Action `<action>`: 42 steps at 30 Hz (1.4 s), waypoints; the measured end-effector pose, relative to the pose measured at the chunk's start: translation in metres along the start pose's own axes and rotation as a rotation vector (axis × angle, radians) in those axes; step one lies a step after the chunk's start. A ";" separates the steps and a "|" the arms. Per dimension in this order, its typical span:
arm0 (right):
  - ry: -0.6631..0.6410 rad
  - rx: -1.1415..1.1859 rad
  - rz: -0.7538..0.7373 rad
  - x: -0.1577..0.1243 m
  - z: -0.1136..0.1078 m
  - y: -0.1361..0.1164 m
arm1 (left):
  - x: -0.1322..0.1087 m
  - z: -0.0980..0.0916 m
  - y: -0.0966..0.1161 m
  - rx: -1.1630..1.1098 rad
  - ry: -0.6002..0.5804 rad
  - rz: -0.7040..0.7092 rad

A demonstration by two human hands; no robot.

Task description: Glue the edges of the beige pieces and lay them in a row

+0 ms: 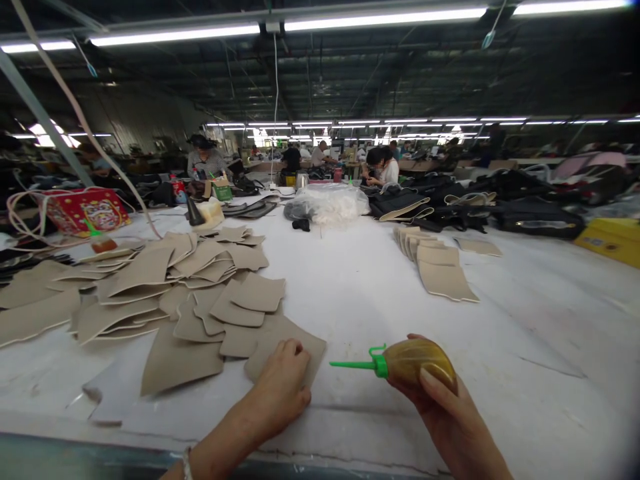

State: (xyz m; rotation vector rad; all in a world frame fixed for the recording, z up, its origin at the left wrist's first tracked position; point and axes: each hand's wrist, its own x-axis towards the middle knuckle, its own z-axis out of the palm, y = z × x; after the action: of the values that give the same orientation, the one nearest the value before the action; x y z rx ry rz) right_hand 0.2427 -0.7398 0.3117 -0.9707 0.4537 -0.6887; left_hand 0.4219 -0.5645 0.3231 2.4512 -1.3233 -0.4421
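Observation:
My right hand (pixel 440 393) is wrapped round a soft squeeze bottle (pixel 417 363) of amber liquid, probably glue. Its green spout lies level and points left, towards my left hand. My left hand (pixel 284 377), its fingers curled, grips a beige padded panel (pixel 315 347) near its right edge; the fingertips are partly hidden. The spout tip is a short way from this panel, not touching it. Left of that hand, a loose heap of similar beige panels (pixel 185 353) overlaps across the table.
A fanned row of beige panels (pixel 443 273) lies on the white table (pixel 345 293) at the right. Further back are a clear plastic bag (pixel 330 203), black bags (pixel 440 200), a dark cone (pixel 194 212), a second squeeze bottle (pixel 103 243) and a yellow box (pixel 613 240). People work beyond.

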 end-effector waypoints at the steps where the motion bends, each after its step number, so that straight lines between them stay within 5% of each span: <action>1: 0.002 -0.003 -0.009 0.002 -0.002 0.001 | 0.000 0.000 -0.001 -0.009 -0.003 0.009; 9: 0.012 0.029 0.002 0.005 -0.006 0.010 | 0.001 0.001 -0.004 0.005 0.008 0.020; 21: 0.003 -0.173 -0.074 0.001 0.001 0.007 | 0.015 -0.003 0.026 0.307 -0.072 -0.068; 31: -0.033 -0.745 -0.434 0.003 0.004 0.003 | 0.013 -0.005 0.009 0.259 -0.002 0.007; 42: -0.183 -0.948 -0.510 0.012 0.021 0.006 | 0.022 -0.012 -0.014 -0.073 -0.060 0.107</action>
State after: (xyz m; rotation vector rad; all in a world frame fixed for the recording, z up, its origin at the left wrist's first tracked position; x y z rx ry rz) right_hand 0.2662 -0.7336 0.3163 -2.0747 0.3657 -0.8383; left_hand 0.4485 -0.5740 0.3261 2.3118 -1.4291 -0.5303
